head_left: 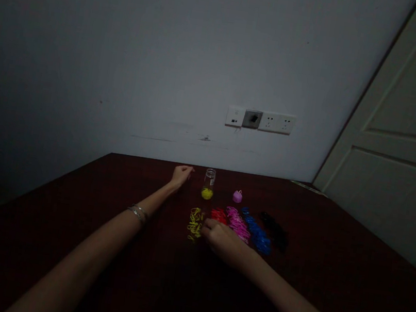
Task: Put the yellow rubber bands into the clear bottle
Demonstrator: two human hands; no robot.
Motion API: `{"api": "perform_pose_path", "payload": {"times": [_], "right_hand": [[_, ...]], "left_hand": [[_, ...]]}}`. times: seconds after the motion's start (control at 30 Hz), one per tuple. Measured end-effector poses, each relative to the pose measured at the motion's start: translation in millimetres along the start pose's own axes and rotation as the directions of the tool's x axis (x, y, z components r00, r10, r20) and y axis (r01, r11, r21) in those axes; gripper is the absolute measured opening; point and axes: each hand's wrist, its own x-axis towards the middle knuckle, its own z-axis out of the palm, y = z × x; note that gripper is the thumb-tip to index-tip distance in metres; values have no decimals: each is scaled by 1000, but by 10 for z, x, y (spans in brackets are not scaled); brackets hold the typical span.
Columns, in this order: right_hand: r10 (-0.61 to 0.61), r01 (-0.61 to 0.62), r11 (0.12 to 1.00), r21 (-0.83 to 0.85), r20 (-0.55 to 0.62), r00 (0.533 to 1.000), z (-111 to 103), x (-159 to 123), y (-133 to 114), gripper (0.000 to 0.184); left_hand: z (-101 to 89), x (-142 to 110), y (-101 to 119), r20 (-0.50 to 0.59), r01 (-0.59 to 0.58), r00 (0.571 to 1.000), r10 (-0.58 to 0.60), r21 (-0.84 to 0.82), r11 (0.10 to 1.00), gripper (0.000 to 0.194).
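A clear jar (209,180) stands upright and uncapped, with yellow rubber bands (207,194) at its bottom. Just left of it, my left hand (181,176) rests near the far edge with its fingers curled together; whatever they may hold is hidden. My right hand (221,237) reaches in low over the table, fingertips pinched at the right side of a loose group of yellow rubber bands (195,223). What lies between those fingertips is too small to make out. Red rubber bands (218,215) are partly covered by this hand, and pink rubber bands (237,223) lie right behind it.
Farther right on the dark red table (127,274) are blue rubber bands (257,233) and black rubber bands (275,229). A pink lid (237,196) with a loop sits right of the jar. Behind the table rises a wall with sockets (276,123); a pale door (406,138) is at right.
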Motion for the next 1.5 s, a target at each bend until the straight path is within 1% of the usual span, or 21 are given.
{"api": "perform_pose_path", "payload": {"times": [0.1,0.13,0.2,0.3,0.37,0.5,0.63,0.73,0.8,0.9,1.0,1.13,1.2,1.33,1.5], "right_hand": [[33,-27,993,117,-41,999,2,2,50,18],[44,-34,986,160,-58,997,7,10,70,18],[63,-38,967,250,-94,994,12,38,107,18],[113,-46,922,385,-155,981,-21,113,145,16],[177,-72,878,474,-181,967,-83,173,164,14],[291,-113,773,624,-191,938,-255,286,234,14],[335,-96,693,714,-201,921,-368,358,359,12],[365,-77,648,758,-220,904,-372,390,457,15],[391,-73,633,771,-236,890,-372,408,511,16],[429,-72,647,759,-285,857,-418,444,587,16],[460,-66,675,735,-349,816,-517,515,694,17],[464,-46,717,696,-427,776,-640,669,889,16],[472,-58,736,675,-450,758,-680,747,971,16],[477,-110,778,619,-468,744,-708,856,1059,17],[491,-166,795,583,-458,741,-649,924,1120,16]], "left_hand": [[-30,-73,-293,-36,103,994,-104,-10,995,30],[-33,-90,-354,-41,118,992,-118,-15,993,30],[-28,-114,-419,-37,109,993,-110,-26,994,31],[-12,-136,-414,-1,54,999,-54,-26,998,33],[-7,-151,-388,16,36,999,-36,-9,999,33],[-15,-180,-360,25,22,999,-23,22,1000,32],[-18,-193,-366,18,9,1000,-10,28,1000,32],[-12,-199,-373,30,-1,1000,0,23,1000,33],[-9,-200,-378,37,-10,999,9,15,1000,33],[-10,-193,-389,40,-15,999,15,13,1000,33],[-14,-179,-404,35,-15,999,14,38,999,33],[-16,-154,-437,27,-17,1000,15,77,997,34],[-14,-140,-457,27,-15,1000,13,84,996,34],[-11,-120,-488,32,-17,999,14,81,997,34],[-15,-126,-479,38,-33,999,30,81,996,33]]}}
